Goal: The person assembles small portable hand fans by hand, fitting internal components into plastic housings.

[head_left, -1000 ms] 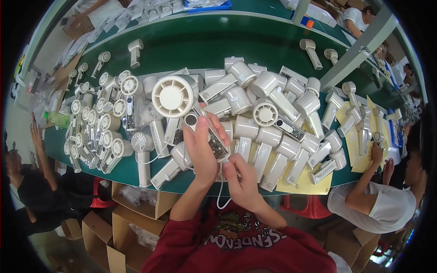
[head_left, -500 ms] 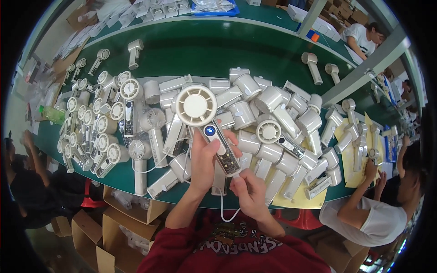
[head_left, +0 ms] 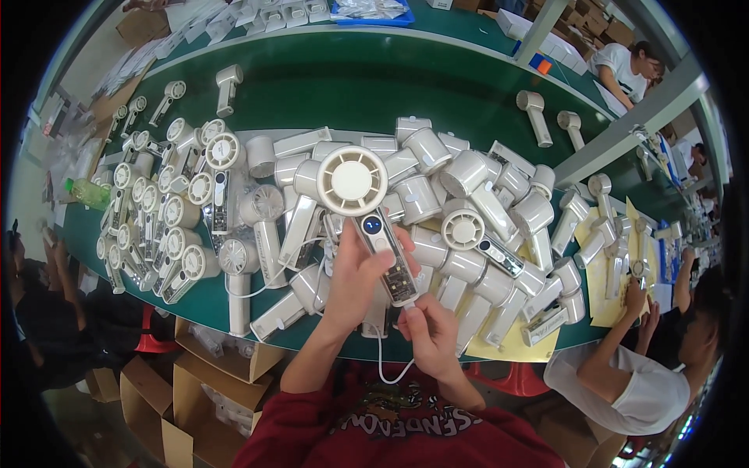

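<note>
A white handheld fan is in my left hand, its round head pointing away from me. My left fingers wrap the handle, and the thumb lies on its front near the button. A small round display on the handle glows blue. At the handle's bottom end my right hand pinches the plug of a white charging cable, which seems to be in the fan's base. The cable loops down below my right hand. More white fans lie heaped just beyond and to the right of both hands.
Another group of fans covers the table's left side, by a green bottle. Yellow sheets lie under fans at right. A grey metal post slants across the right. Open cardboard boxes stand below; a co-worker sits at right.
The held fan has shifted slightly right and stands more upright. Its display shows a different glowing mark, and my left thumb has slid off the button toward the right.
</note>
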The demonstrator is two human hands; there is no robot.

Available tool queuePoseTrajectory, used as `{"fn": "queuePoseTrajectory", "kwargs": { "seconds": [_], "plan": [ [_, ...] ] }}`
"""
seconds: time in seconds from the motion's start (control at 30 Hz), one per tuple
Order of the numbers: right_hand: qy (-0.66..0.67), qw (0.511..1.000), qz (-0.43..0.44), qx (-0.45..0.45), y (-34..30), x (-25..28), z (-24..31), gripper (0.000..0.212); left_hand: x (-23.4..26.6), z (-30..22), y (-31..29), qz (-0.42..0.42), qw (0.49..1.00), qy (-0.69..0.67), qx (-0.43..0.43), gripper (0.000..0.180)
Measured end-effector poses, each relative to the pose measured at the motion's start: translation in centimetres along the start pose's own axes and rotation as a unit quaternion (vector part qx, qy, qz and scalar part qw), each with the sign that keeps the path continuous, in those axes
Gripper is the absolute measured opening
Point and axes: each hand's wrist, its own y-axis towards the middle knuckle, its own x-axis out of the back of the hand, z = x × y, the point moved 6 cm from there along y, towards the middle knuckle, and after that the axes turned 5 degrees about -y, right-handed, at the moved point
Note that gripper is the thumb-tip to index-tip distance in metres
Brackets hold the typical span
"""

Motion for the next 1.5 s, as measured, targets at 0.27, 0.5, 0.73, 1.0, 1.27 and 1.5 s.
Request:
{"fn": "queuePoseTrajectory", "kwargs": {
  "seconds": [0.27, 0.5, 0.73, 1.0, 1.27, 1.5],
  "plan": [
    [-0.072, 0.995, -0.056, 0.046, 0.2, 0.3, 1.0, 0.012, -0.7, -0.5, -0.2, -0.050, 0.999, -0.003, -0.013, 0.057],
    [-0.233, 0.958, -0.046, 0.161, -0.1, -2.6, 2.3, 0.015, 0.5, -2.0, -0.8, -0.132, 0.976, -0.164, -0.056, 0.035],
    [-0.166, 0.980, -0.101, 0.044, -2.7, 1.3, 0.7, 0.014, 5.2, -8.9, -1.2, -0.231, 0.947, -0.068, -0.211, 0.027],
    [-0.133, 0.990, -0.013, 0.054, -1.7, 0.5, 1.1, 0.014, 6.7, -7.7, -1.3, -0.160, 0.981, 0.099, -0.054, 0.046],
    [-0.090, 0.995, -0.043, 0.015, -1.8, 1.8, 1.0, 0.023, 3.3, -6.9, 0.2, 0.065, 0.977, -0.198, 0.045, 0.054],
    [-0.073, 0.995, -0.071, 0.021, -1.8, 3.3, 0.4, 0.022, 3.5, -8.7, 4.4, -0.147, 0.984, 0.103, 0.022, 0.038]
  ]
}}
